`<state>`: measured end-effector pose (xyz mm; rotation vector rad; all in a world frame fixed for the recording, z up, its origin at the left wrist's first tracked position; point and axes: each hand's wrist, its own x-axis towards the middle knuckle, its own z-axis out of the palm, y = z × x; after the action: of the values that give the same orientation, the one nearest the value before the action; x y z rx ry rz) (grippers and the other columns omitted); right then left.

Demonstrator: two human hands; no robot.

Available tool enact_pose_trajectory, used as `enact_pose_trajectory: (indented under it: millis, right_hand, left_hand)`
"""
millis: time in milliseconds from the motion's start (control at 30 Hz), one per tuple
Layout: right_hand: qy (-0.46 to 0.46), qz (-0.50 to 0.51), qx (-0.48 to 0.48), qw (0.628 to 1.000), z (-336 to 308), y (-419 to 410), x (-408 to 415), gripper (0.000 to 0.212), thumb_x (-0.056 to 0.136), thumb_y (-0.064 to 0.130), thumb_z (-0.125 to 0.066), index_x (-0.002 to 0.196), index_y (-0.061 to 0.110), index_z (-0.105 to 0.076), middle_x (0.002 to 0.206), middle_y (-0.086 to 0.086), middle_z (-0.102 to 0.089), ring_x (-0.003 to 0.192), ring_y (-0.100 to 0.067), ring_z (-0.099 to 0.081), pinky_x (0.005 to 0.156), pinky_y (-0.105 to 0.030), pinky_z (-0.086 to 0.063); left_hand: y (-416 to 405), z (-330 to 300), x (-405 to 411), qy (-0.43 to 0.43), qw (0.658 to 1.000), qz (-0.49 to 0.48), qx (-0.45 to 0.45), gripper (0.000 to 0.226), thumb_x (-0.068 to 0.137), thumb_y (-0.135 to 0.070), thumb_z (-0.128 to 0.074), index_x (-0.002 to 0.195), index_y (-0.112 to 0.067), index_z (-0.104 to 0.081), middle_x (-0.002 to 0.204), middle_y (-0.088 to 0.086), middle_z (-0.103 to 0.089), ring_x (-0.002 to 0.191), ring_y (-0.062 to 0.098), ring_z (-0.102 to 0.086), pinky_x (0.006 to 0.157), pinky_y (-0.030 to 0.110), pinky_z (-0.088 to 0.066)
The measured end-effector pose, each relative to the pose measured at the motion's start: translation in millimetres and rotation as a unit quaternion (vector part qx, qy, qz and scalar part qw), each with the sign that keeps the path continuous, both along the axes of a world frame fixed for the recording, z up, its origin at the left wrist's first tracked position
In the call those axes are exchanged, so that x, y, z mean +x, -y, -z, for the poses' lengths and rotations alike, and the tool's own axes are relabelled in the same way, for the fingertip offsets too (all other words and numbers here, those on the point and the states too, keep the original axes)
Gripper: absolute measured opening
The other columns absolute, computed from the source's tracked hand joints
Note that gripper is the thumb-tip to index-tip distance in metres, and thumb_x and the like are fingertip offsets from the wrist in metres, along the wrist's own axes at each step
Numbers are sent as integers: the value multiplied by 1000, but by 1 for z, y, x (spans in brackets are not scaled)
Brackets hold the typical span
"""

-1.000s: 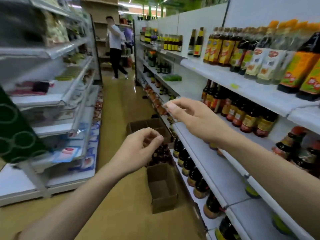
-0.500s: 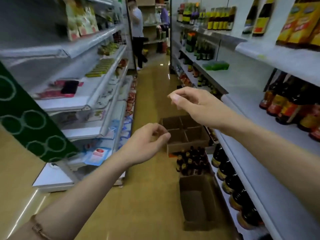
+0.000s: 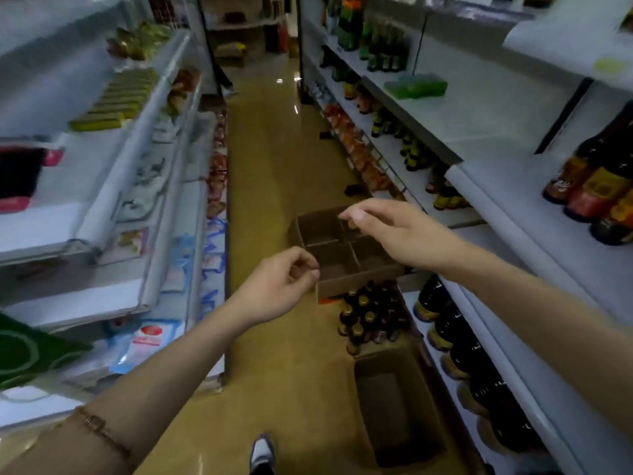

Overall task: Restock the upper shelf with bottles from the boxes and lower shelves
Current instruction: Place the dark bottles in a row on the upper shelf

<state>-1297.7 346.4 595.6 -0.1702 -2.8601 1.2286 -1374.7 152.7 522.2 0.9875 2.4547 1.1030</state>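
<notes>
Left hand (image 3: 284, 286) and right hand (image 3: 390, 231), fingers loosely curled, empty, above divided box (image 3: 342, 255); bottles (image 3: 370, 313) and second box (image 3: 397, 406) crowd floor beside shelf (image 3: 507, 341).

The glossy ochre-yellow floor (image 3: 274, 186) runs between pale grey-white metal shelves (image 3: 534, 214). On it, brown cardboard boxes (image 3: 329, 231) sit; beside the divided one, dark brown glass bottles with gold caps (image 3: 370, 317) cluster. Right of the floor, dark bottles with orange and red labels (image 3: 596, 186) stand, and a green pack (image 3: 416, 85) lies farther along. Left of the floor lie yellow-green packets (image 3: 116, 101), and a dark green sign with pale ring pattern (image 3: 30, 351) shows.
</notes>
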Motion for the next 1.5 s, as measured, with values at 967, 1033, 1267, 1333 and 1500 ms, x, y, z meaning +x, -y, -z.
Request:
enact_pose_trajectory:
  millis: [967, 1033, 1267, 1333, 1500]
  right_hand:
    - [111, 393, -162, 898, 257, -244, -155, 34, 100, 33, -50, 132, 20, -54, 114, 7, -56, 105, -9, -55, 83, -20, -42]
    - [120, 398, -178, 892, 282, -248, -164, 35, 101, 34, -49, 133, 22, -53, 115, 8, -55, 105, -8, -53, 76, -15, -42]
    - [201, 437, -174, 859, 413, -259, -191, 32, 101, 31, -48, 130, 21, -55, 111, 1, -64, 101, -19, -62, 88, -31, -49]
    - [219, 453, -168, 848, 452, -259, -198, 32, 101, 25, -49, 129, 14, -57, 113, -7, -67, 97, -20, -62, 80, -19, -44]
    - [275, 443, -109, 846, 541, -264, -212, 36, 101, 26, -47, 135, 12, -52, 129, -10, -59, 116, -25, -55, 83, -20, -34]
  left_hand:
    - [-357, 233, -277, -17, 874, 401, -272, 43, 97, -25, -50, 139, -15, -45, 132, 4, -48, 119, 18, -50, 100, 30, -42]
    - [-367, 257, -286, -20, 868, 418, -267, 39, 96, -24, -51, 135, -16, -49, 125, 2, -50, 112, 17, -52, 95, 30, -45]
    - [-406, 390, -326, -60, 821, 474, -313, 40, 93, -23, -52, 133, -17, -49, 125, 2, -52, 115, 23, -52, 96, 38, -45]
    - [-415, 428, -332, -73, 802, 494, -327, 44, 94, -19, -51, 138, -15, -43, 133, 6, -47, 120, 25, -48, 98, 36, -41]
    - [-440, 522, -342, -13, 794, 492, -357, 53, 96, -14, -50, 146, -15, -31, 147, 7, -33, 130, 26, -40, 106, 38, -38]
